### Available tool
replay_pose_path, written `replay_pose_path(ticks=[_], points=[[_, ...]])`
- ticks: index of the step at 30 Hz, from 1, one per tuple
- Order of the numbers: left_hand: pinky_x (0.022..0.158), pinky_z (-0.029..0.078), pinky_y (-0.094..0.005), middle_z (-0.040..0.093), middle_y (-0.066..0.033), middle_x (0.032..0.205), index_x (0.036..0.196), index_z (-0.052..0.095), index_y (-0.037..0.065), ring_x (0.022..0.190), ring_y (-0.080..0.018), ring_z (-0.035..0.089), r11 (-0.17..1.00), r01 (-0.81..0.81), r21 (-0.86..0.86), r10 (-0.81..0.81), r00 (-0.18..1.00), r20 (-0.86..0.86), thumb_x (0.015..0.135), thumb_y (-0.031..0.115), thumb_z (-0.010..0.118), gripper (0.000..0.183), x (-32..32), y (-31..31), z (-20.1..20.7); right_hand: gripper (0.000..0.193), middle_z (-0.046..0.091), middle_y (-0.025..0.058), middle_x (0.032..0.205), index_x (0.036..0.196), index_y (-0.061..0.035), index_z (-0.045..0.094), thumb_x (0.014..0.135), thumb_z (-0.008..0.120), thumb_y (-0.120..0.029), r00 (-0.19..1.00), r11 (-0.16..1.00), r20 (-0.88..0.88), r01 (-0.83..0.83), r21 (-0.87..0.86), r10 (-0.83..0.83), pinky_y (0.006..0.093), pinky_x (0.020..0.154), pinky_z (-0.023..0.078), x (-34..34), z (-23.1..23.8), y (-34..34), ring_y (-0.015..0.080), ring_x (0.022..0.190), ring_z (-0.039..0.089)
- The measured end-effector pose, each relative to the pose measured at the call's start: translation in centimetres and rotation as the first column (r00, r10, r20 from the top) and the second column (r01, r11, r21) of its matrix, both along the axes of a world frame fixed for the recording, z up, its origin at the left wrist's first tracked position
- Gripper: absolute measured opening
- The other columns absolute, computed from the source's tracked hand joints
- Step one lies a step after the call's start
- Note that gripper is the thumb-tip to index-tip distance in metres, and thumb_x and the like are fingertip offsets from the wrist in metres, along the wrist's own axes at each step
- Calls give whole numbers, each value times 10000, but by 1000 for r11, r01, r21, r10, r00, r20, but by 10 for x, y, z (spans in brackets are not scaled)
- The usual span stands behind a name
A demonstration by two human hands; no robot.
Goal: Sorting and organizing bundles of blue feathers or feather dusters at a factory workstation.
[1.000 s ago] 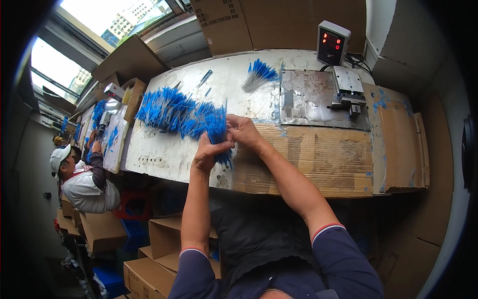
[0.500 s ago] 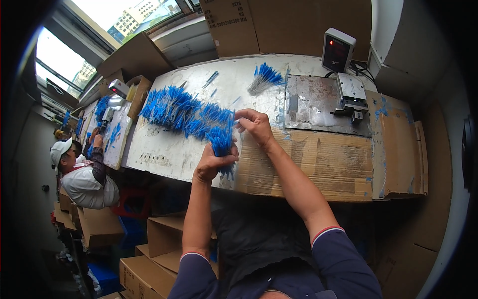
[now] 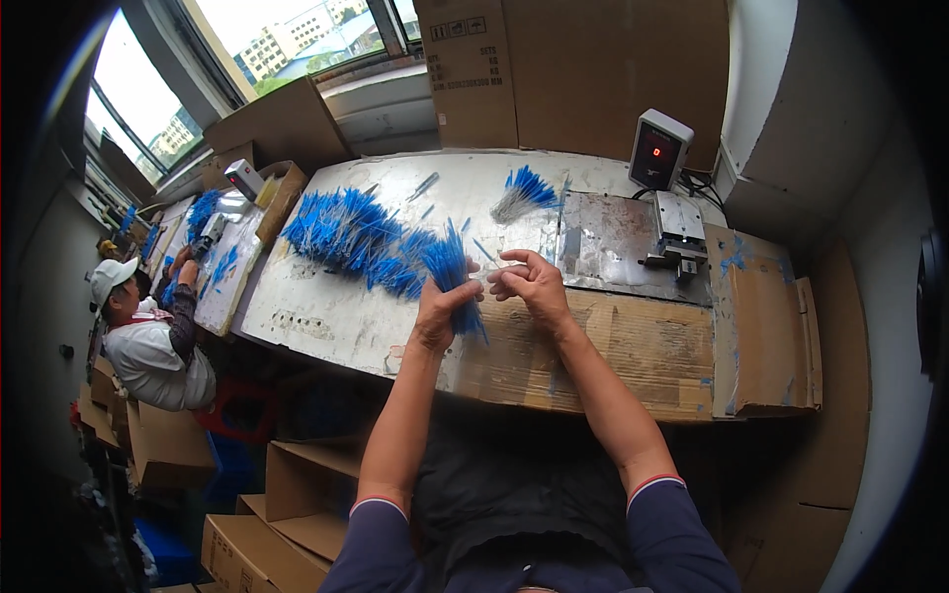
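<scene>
My left hand (image 3: pixel 442 310) is closed round an upright bundle of thin blue sticks (image 3: pixel 447 259), its fingers wrapped about the middle. To its right, my right hand (image 3: pixel 534 289) pinches one thin blue stick (image 3: pixel 483 249), which slants up and left from the fingertips. A long pile of blue sticks with pale, clear-looking ends (image 3: pixel 341 232) lies on the white table just left of the bundle. Farther back lies a smaller fanned bunch of the same sticks (image 3: pixel 524 193). Their exact kind cannot be made out.
A metal plate (image 3: pixel 603 242) carries a small metal fixture (image 3: pixel 678 232) at right, with a display box (image 3: pixel 660 148) behind it. Cardboard (image 3: pixel 613 346) covers the table's near right part. A pen-like tool (image 3: pixel 423 186) lies far back. At left a person (image 3: pixel 153 341) works at another table.
My right hand has moved right and down, away from the bundle, with a stick now showing at its fingertips. My left hand has shifted slightly right with the bundle. The view has tilted.
</scene>
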State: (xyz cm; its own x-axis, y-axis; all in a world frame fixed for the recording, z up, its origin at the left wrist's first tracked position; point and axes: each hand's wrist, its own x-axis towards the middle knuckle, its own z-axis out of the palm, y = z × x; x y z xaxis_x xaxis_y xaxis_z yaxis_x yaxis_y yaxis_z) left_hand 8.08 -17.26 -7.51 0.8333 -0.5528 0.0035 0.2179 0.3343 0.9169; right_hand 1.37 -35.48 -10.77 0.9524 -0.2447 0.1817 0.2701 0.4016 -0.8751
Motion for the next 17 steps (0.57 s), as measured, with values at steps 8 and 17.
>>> replay_pose_path(ticks=[8,17], points=[[843,526,-303,699,-23,985,1196,627,36,914,-144,675,968,241,71,-244,969,33,808,98,830,442,-2,-78,1,100,723,48,810,1030,14,709,985,649,-53,980,969,-143,105,-225,-139,239,628,556,-19,3,-50,80,690,665],[879,527,-349,653,-68,991,1308,509,18,906,-206,663,972,195,-133,-191,981,36,821,97,815,581,20,-126,-27,119,717,107,856,1001,21,639,931,644,-75,916,920,-84,390,-47,-393,294,674,601,-23,-2,-86,165,735,712]])
